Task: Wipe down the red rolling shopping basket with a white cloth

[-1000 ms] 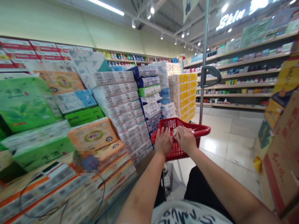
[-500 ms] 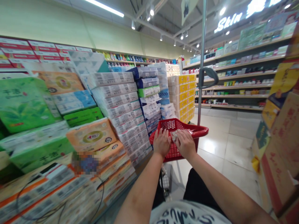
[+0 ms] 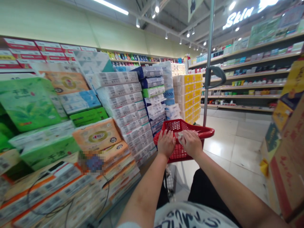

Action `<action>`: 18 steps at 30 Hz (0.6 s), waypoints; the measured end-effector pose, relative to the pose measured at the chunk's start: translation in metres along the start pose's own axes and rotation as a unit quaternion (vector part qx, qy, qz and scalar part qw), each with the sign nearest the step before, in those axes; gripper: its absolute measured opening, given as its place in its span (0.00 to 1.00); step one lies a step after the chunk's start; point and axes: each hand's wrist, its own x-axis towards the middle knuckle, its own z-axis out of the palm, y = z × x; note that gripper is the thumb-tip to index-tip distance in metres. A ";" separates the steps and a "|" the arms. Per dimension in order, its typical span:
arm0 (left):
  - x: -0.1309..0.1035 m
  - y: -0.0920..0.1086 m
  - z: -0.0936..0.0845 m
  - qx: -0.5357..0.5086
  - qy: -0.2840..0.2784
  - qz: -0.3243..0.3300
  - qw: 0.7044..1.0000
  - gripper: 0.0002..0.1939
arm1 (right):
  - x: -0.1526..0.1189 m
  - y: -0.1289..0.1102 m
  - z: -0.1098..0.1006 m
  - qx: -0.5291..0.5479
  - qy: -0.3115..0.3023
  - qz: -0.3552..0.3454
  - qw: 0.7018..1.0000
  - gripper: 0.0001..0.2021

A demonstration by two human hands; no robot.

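Observation:
A red plastic shopping cart (image 3: 180, 153) with a perforated basket stands in front of me. My left hand (image 3: 166, 143) is closed over the left part of its near rim, fingers pointing forward. On the right part of that rim lies my right hand (image 3: 192, 143), its fingers also curled over it. Between its thumb and fingers shows a small crumpled whitish thing (image 3: 180, 137), perhaps tissue. The cart's grey upright pole (image 3: 209, 57) rises at the right, carrying a dark looped handle (image 3: 217, 77). The basket's bottom is mostly hidden by my hands.
Stacked tissue packs (image 3: 125, 104) line the left side, with orange packs (image 3: 97, 134) and a loose black cable (image 3: 106, 193) close by. Yellow-and-white packs (image 3: 190, 98) stand ahead. Cardboard boxes (image 3: 288, 158) border the right. Tiled floor (image 3: 237, 152) runs toward stocked shelves (image 3: 249, 79).
The view has shifted slightly, so the shelves and stacks sit a little further right. Both hands stay on the cart's rim.

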 end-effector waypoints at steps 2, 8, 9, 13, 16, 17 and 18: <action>0.003 0.000 0.000 0.000 -0.019 -0.004 1.000 0.21 | 0.013 0.002 -0.004 -0.011 -0.066 0.035 0.997 0.12; 0.022 0.002 0.001 0.000 -0.117 -0.001 0.993 0.22 | 0.041 0.005 -0.013 -0.057 -0.155 0.086 0.983 0.14; 0.024 0.002 0.001 0.000 -0.132 0.000 0.991 0.22 | 0.041 0.005 -0.013 -0.065 -0.159 0.088 0.981 0.14; 0.026 0.000 0.000 -0.004 -0.152 0.010 0.988 0.23 | 0.035 0.005 -0.013 -0.085 -0.152 0.097 0.980 0.14; 0.024 0.000 0.000 -0.004 -0.141 0.013 0.990 0.23 | 0.033 0.007 -0.010 -0.080 -0.123 0.073 0.987 0.14; 0.024 0.001 0.001 -0.002 -0.140 0.003 0.990 0.23 | 0.034 0.008 -0.008 -0.078 -0.115 0.065 0.988 0.14; 0.025 0.002 0.002 0.000 -0.143 -0.014 0.990 0.23 | 0.034 0.010 -0.005 -0.076 -0.109 0.059 0.989 0.14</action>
